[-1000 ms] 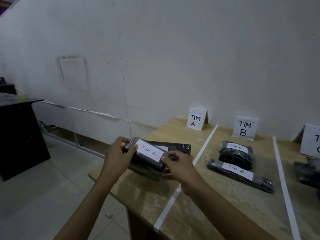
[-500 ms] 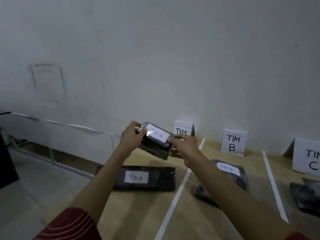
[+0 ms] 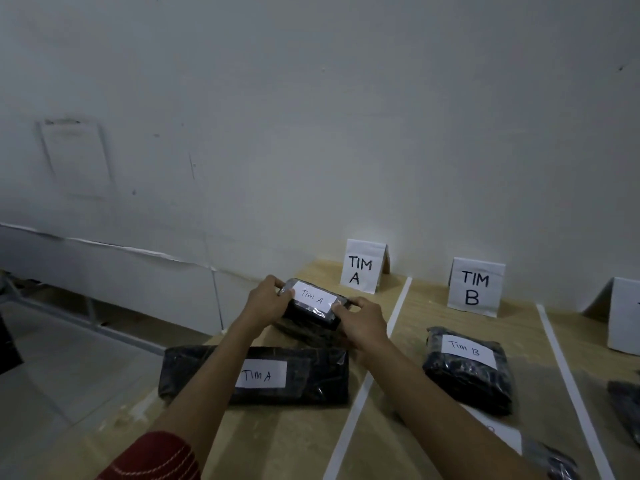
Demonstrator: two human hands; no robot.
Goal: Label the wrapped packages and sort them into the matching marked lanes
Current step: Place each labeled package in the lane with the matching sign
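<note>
Lowered from mid-air, the small package is down in the left lane.
Left hand and right hand grip its ends, between far sign and nearer large package.

Dim white wall above pale tiled floor, beside a wooden table.

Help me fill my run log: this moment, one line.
left hand: grips small package | right hand: grips same package | place: lane A, between sign and large package
</note>
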